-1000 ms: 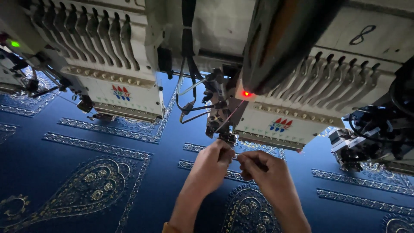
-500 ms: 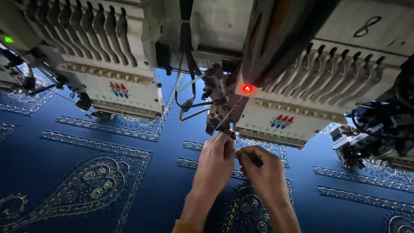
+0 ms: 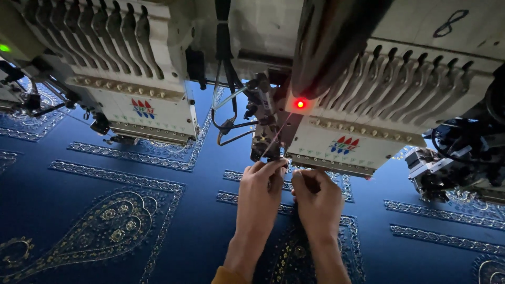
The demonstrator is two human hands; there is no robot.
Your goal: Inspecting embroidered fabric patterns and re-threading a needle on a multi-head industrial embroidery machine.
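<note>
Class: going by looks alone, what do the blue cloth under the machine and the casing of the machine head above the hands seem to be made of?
Blue cloth: a woven textile, matt dark blue, with raised pale stitched borders and paisley motifs.
Machine head casing: probably painted metal or hard plastic; smooth cream surface with a slight sheen and crisp edges. The picture cannot settle which.

Fabric (image 3: 210, 210) showing deep blue, carrying pale gold paisley motifs (image 3: 113, 229) and pale scrollwork border bands (image 3: 442, 239). Embroidery heads (image 3: 152, 113) appearing cream-white, each bearing a small red-and-blue emblem. Indicator lamp (image 3: 300, 104) glowing red; another lamp (image 3: 4, 48) glowing green. Sleeve cuff (image 3: 227, 275) showing mustard yellow.
</note>
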